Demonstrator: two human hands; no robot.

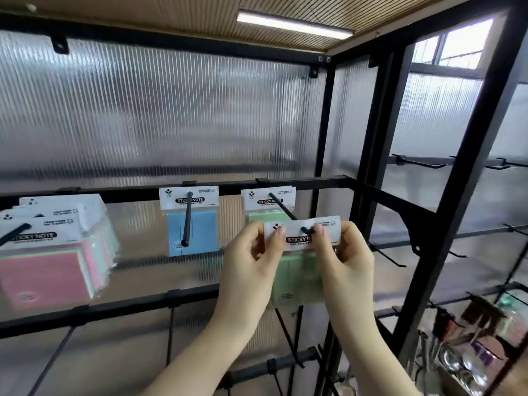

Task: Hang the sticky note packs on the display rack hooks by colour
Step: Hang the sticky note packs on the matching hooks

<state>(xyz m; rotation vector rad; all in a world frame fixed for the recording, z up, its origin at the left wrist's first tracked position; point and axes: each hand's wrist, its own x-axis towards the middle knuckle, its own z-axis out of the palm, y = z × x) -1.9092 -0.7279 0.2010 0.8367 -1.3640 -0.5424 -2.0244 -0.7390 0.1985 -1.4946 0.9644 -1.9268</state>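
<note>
While my left hand (251, 252) is pinching the green pack (300, 270), my right hand (343, 252) is pinching it too. Its hole is sitting at the hook (285, 210) tip.

Both hands pinch the white header card of a green sticky note pack (298, 277), left hand (251, 261) and right hand (344, 258), its hole at the tip of the right hook (281, 207). Another green pack (267, 208) hangs behind; a blue pack (191, 224) hangs on the middle hook (187, 218); mixed packs (54, 252) hang at left.
</note>
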